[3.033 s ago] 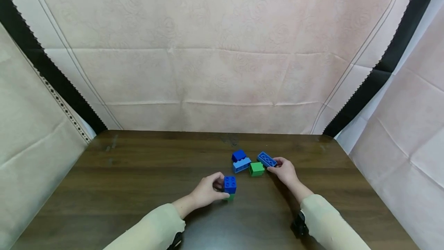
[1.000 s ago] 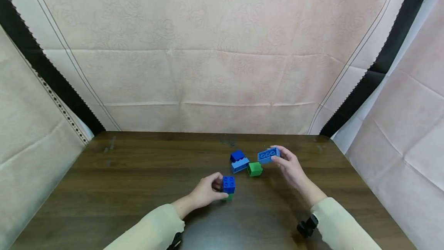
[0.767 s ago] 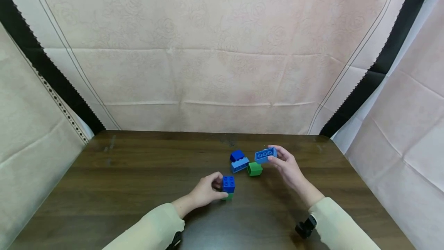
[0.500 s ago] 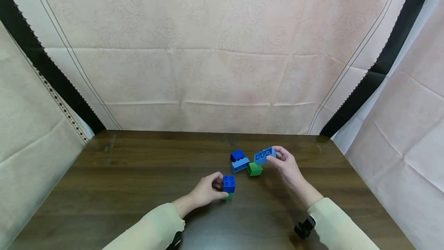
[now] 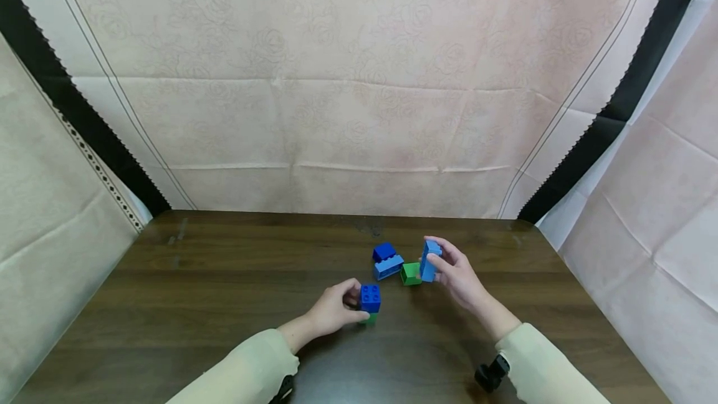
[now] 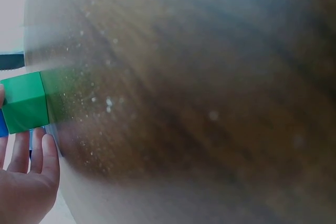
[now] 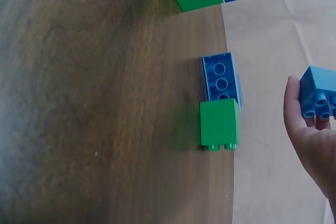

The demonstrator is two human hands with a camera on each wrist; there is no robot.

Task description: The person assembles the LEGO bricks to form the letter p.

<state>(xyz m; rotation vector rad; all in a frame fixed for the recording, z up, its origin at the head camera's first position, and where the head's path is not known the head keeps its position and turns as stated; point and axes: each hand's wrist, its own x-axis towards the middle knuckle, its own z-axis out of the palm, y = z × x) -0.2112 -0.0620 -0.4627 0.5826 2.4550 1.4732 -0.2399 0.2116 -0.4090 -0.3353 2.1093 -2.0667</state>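
My left hand [image 5: 331, 307] grips a small stack, a dark blue building brick [image 5: 370, 297] on top of a green brick [image 5: 373, 317], studs up. In the left wrist view the green brick [image 6: 26, 103] shows at the left edge, just over the table. My right hand [image 5: 461, 278] pinches a light blue brick [image 5: 429, 267] between thumb and fingers. Held up off the table, this brick stands on end in the head view; its studs show in the right wrist view. Beside it a loose green brick [image 5: 409, 274] lies on its side.
Left of the loose green brick lies a light blue brick [image 5: 389, 267], its hollow underside showing in the right wrist view. A dark blue brick [image 5: 384, 251] sits behind it. The brown wooden table [image 5: 235, 279] ends at a pale cloth wall [image 5: 348, 129].
My right hand has lifted the light blue brick, moved it slightly left and turned it from lying lengthwise to on end. The left hand and its stack have stayed in place.
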